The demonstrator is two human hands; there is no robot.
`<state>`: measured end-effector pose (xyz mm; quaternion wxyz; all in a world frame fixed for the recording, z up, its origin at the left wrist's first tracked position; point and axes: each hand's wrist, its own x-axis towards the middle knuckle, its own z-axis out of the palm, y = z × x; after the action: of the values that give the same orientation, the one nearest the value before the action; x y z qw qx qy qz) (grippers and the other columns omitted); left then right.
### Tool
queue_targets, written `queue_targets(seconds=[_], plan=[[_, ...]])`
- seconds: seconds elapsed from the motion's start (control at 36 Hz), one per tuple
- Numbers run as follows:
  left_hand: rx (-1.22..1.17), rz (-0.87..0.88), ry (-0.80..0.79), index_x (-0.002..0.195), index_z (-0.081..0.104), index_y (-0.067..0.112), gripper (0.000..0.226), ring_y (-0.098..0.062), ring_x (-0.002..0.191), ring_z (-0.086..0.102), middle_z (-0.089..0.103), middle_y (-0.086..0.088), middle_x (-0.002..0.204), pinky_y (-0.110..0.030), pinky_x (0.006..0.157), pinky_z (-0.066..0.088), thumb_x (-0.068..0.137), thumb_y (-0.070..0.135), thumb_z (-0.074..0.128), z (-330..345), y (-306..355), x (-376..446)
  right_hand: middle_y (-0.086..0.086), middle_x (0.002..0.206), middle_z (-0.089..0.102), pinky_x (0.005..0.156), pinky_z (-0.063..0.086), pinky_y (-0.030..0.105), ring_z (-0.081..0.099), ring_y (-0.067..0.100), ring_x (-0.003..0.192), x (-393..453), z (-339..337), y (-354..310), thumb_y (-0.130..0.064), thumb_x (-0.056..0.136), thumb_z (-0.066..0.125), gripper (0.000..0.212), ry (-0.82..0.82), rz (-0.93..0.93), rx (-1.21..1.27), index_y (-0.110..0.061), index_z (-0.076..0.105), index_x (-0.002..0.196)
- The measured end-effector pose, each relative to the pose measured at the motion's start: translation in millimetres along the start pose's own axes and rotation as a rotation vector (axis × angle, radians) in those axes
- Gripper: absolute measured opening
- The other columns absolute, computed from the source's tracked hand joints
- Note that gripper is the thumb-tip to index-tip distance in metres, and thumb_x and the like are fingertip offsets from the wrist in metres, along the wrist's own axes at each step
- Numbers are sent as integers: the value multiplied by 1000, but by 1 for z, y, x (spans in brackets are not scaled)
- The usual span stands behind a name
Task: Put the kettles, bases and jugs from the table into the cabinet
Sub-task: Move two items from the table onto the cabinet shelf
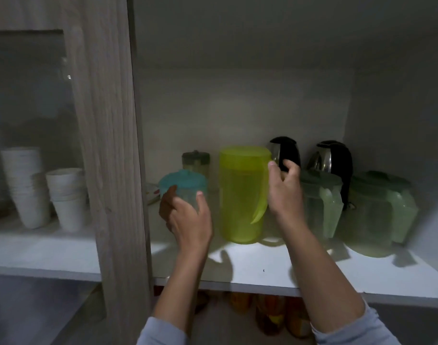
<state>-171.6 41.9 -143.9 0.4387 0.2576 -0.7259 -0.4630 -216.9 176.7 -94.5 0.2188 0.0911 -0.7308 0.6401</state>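
The cabinet shelf (257, 270) carries a tall yellow-green jug (240, 195) in the middle. Left of it is a small clear jug with a teal lid (181, 184), and my left hand (188, 215) is wrapped around its body. My right hand (285, 190) is just right of the yellow-green jug's top with thumb and fingers apart, in front of a black-handled steel kettle (285, 149). A second kettle (333, 158) stands at the back right. Two pale green jugs (320, 202) (377, 217) stand in front of the kettles.
A jar with a dark lid (196, 160) stands behind the teal-lidded jug. A wooden cabinet post (106, 145) bounds the shelf on the left; beyond it are stacks of white foam cups (23, 185). Bottles and jars (270, 314) sit under the shelf.
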Motion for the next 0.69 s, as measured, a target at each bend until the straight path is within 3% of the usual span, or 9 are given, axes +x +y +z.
queue_targets(seconds=[0.08,0.28,0.36,0.5,0.69], plan=[[-62,158,16,142,31,6,58,-29,129,35,40,-18,138,-40,108,29,94,36,45,-4,6,-18,4,143,49,102,35,33,47,24,129,-18,-12,-5,-40,97,41,49,79,-61,16,-23,36,142],[-183,378,-174,151,18,20,64,-13,148,6,13,2,160,-31,120,8,92,43,29,-16,2,-62,-5,154,31,103,25,23,31,12,140,-74,-42,-1,-38,99,36,49,252,-106,25,-29,30,147],[-199,392,-284,152,15,21,66,-10,148,3,10,3,161,-24,115,4,92,46,25,-19,-5,-84,-8,156,28,107,24,24,27,10,142,-102,-59,9,-40,99,34,50,295,-74,-21,-32,26,148],[-245,382,-476,152,16,19,78,-13,149,6,12,0,161,-25,116,5,84,57,17,-13,-10,-140,-5,156,29,108,21,23,26,12,143,-150,-109,19,-38,100,34,51,433,-21,-175,-28,26,149],[-342,389,-812,152,14,19,69,-11,149,4,10,2,161,-23,116,2,90,46,23,-9,23,-251,0,155,30,107,19,20,28,13,142,-216,-217,8,-37,99,36,52,718,50,-354,-24,28,149]])
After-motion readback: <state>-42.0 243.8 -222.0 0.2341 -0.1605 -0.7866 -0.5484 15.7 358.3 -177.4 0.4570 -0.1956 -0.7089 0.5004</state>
